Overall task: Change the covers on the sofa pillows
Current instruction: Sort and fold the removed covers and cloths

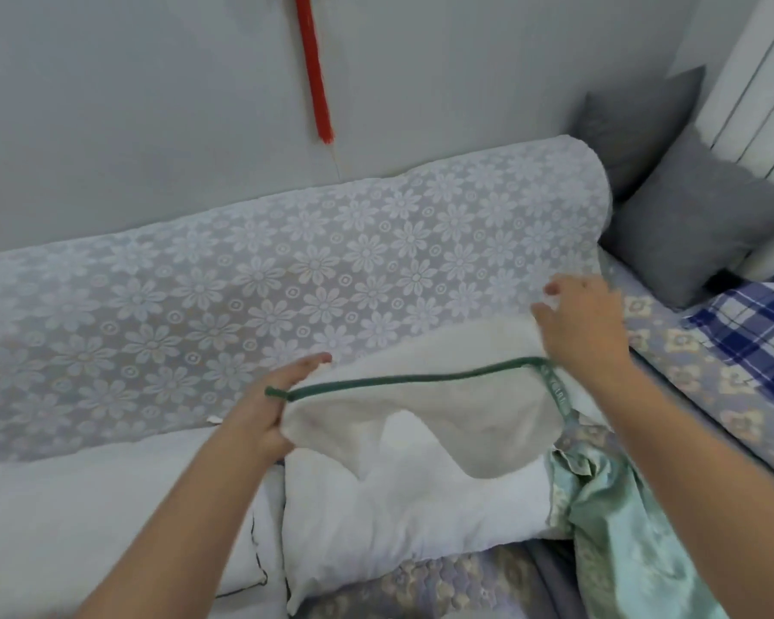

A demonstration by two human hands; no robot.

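Note:
A white pillow cover (425,433) with a green zipper edge hangs spread between my hands over the sofa seat. My left hand (271,408) grips its left corner at the zipper's end. My right hand (584,326) pinches its upper right corner near the backrest. Below the cover lies a bare white pillow insert (389,524). A second white pillow (117,529) lies to its left. A crumpled pale green satin cover (617,520) rests to the right of the insert, under my right forearm.
The sofa backrest (242,288) wears a white floral lace throw. Two grey cushions (689,221) lean in the right corner. A blue plaid cloth (751,332) lies on the quilted seat cover (698,373). A red tassel (316,78) hangs on the wall.

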